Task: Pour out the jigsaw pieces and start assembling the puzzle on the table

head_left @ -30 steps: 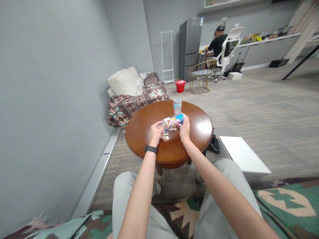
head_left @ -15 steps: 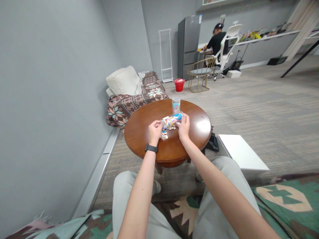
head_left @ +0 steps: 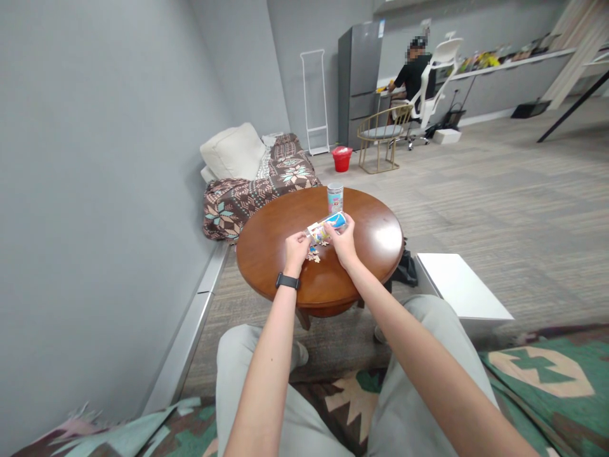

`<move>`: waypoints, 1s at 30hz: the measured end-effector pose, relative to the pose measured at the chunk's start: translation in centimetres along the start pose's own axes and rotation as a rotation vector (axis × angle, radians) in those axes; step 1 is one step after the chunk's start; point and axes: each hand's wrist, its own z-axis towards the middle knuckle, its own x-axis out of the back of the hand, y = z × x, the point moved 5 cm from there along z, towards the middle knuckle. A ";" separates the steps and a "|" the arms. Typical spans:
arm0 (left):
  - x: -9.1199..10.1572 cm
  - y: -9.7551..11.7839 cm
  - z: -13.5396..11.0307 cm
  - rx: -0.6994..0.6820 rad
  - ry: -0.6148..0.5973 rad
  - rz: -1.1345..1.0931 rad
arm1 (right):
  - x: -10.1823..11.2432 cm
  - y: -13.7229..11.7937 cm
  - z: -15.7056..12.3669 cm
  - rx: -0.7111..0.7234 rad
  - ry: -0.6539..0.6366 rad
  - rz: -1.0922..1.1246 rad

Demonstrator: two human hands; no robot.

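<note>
My right hand (head_left: 343, 243) grips a small colourful tube (head_left: 327, 225) tilted on its side over the round wooden table (head_left: 371, 238). My left hand (head_left: 295, 246), with a black watch on its wrist, pinches the tube's left end. Several small puzzle pieces (head_left: 314, 256) lie on the table just under both hands. A second tube (head_left: 335, 197) stands upright on the table a little beyond them.
A white box (head_left: 459, 293) sits on the floor right of the table. A patterned couch with a cream pillow (head_left: 233, 152) lies along the grey wall behind. Farther back are a red bucket (head_left: 341, 158), a gold chair, a fridge and a seated person at a desk.
Both hands have kept hold of the tube. My right hand has shifted left along it and the tube's far end now tilts up more. The camera view tipped slightly.
</note>
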 end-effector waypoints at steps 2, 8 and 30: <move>0.2 0.2 0.0 -0.010 0.044 0.008 | -0.1 0.3 0.0 -0.068 0.005 0.045; 0.3 2.0 -0.6 -0.165 0.112 0.202 | 0.0 0.2 0.0 -0.081 0.084 0.026; -0.1 2.0 -0.6 -0.161 0.023 0.113 | 1.1 -0.1 0.0 0.005 0.184 -0.117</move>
